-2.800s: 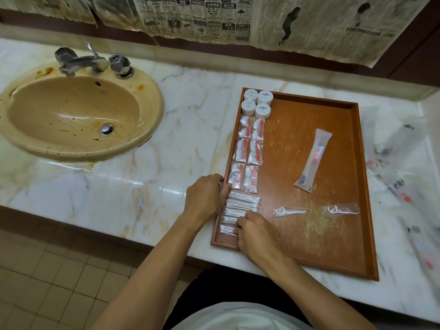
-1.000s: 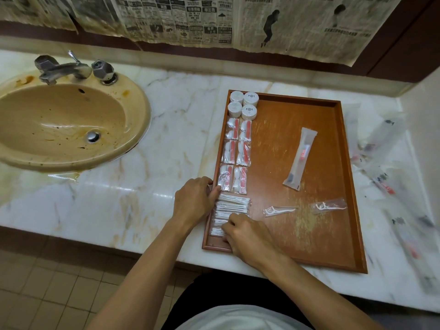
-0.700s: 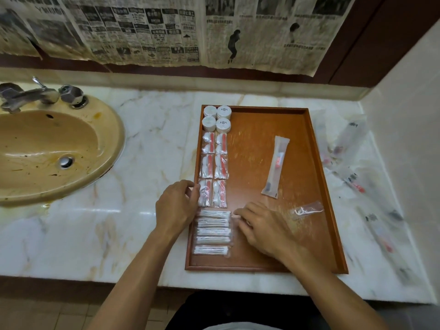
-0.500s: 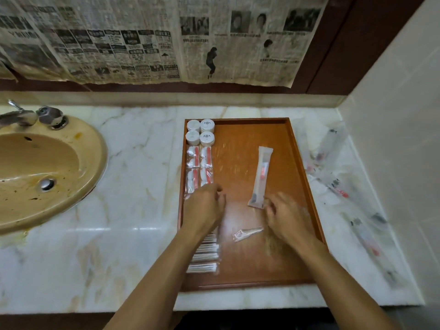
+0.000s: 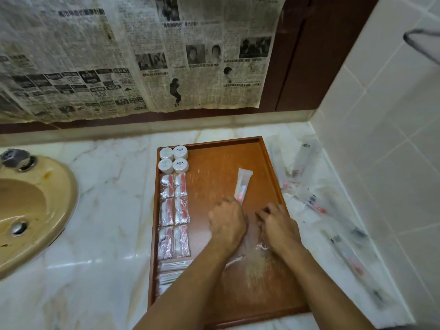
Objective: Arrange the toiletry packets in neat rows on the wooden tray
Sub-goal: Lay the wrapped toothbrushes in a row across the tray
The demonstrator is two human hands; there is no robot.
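Note:
The wooden tray point(image 5: 214, 184) lies on the marble counter. Down its left side run round white containers point(image 5: 173, 159), red-and-white packets point(image 5: 173, 210) in pairs, and cotton swab packets point(image 5: 170, 270) nearest me. A toothbrush packet point(image 5: 243, 182) lies aslant in the tray's middle. My left hand point(image 5: 227, 222) is curled at its near end; whether it grips the packet is hidden. My right hand point(image 5: 278, 226) is curled over a clear floss pick packet point(image 5: 262, 246), which shows under the palm. A second floss pick point(image 5: 234, 259) peeks out beside my left forearm.
Several clear toothbrush packets point(image 5: 309, 201) lie scattered on the counter right of the tray, against the tiled wall point(image 5: 381, 163). A yellow sink point(image 5: 31, 210) is at the left. Newspaper point(image 5: 142, 55) covers the back wall.
Both hands left the cotton swab packets and moved right to the tray's middle. My left hand reached the toothbrush packet's near end; my right hand came over a floss pick packet. The view swung right.

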